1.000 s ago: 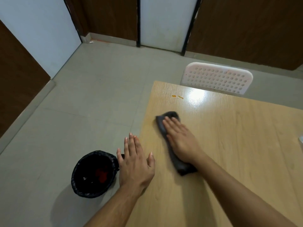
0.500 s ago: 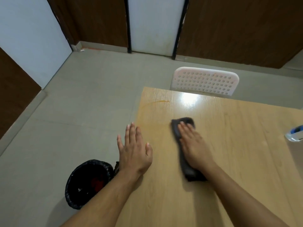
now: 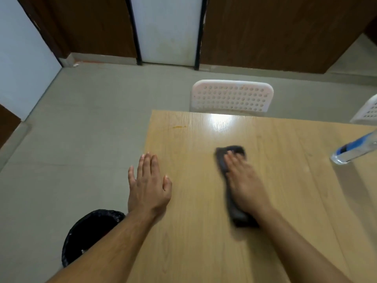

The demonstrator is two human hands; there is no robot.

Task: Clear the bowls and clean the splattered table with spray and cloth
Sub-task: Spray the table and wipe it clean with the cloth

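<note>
The wooden table (image 3: 204, 252) takes most of the lower view, and no bowls are on the part that shows, so I judge that the clearing step is done and the wiping step is in hand. Behind its far edge stands a white chair (image 3: 231, 97) with a holed back, pushed close to the table, probably so that it stays out of the way.

On the floor at the left, just beside the table's near corner, stands a bin (image 3: 89, 231) with a black bag. It is partly covered by the left forearm, and I think it is placed there to take waste swept off the edge.

The right hand (image 3: 244, 184) lies flat with straight fingers on a dark cloth (image 3: 234, 215), pressing it on the table near the middle. The cloth is folded long under the palm, which gives a wide strip for wiping. This part is blurred, so finer detail I cannot tell.

The left hand (image 3: 149, 186) is spread flat and holds nothing. It rests at the left edge of the table, probably to support the body while leaning.

At the right border a spray bottle (image 3: 355, 149) with blue parts shows, tilted in the wide lens, apart from both hands.

An orange smear (image 3: 179, 126) remains near the far left corner, well apart from the cloth.
</note>
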